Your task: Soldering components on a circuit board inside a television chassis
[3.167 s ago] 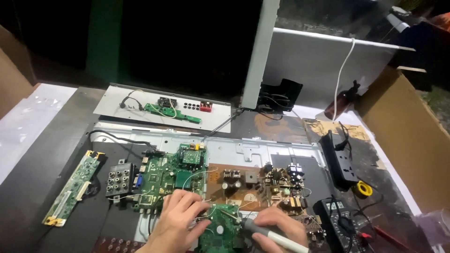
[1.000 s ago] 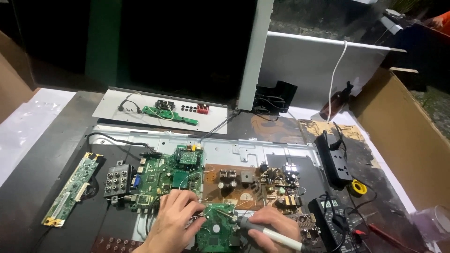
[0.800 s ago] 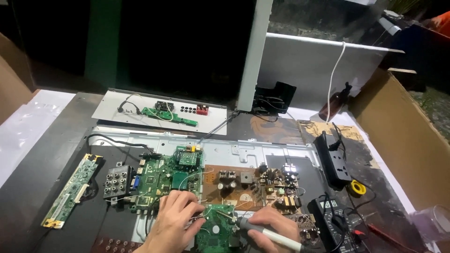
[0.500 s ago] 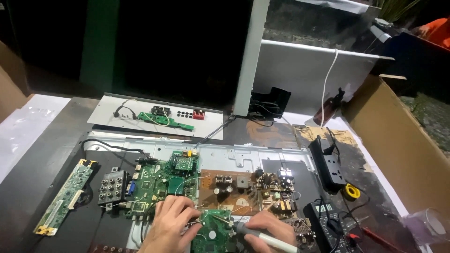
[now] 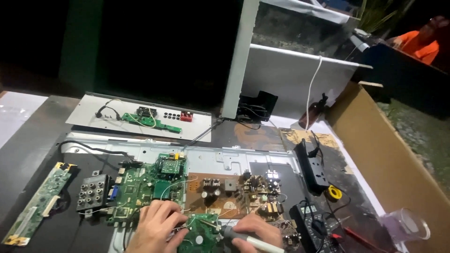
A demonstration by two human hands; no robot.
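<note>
Head view looks down on a metal chassis [image 5: 225,157] laid flat on a dark bench, and everything sits in relation to it. At its near edge lies a small green board [image 5: 202,234], with both hands on it. The left hand [image 5: 157,227] rests with fingers curled down on the board's left side, seemingly pinching a thin wire, though I cannot tell for sure. The right hand [image 5: 255,230] is closed round a soldering iron [image 5: 243,236], its tip touching the small board. On the chassis behind the hands are a larger green mainboard [image 5: 150,185] and a brown power board [image 5: 234,192]. Left of the chassis lies a long narrow board [image 5: 40,204]; right of it, a black power strip [image 5: 314,166] and a multimeter [image 5: 311,227].
</note>
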